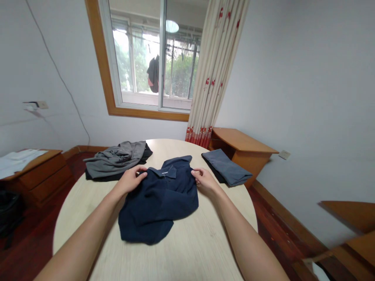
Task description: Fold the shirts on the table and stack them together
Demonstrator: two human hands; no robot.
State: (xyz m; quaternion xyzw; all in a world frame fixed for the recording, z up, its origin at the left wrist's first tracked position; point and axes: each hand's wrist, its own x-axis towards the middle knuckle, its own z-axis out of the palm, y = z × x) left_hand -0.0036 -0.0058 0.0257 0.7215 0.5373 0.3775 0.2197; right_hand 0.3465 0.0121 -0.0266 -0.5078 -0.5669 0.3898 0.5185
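A navy polo shirt (pixel 159 201) lies crumpled on the round pale wooden table (pixel 202 249), collar toward the far side. My left hand (pixel 131 178) is closed on the shirt's left shoulder beside the collar. My right hand (pixel 204 180) pinches the cloth at the right shoulder. Both forearms reach in from the near edge, one on each side of the shirt.
A grey garment (pixel 117 158) is heaped on dark cloth at the table's far left. A folded blue-grey garment (pixel 227 167) lies at the far right. A low wooden cabinet (pixel 243 146) stands behind, a dresser (pixel 38 171) to the left, window and curtain (pixel 215 70) beyond.
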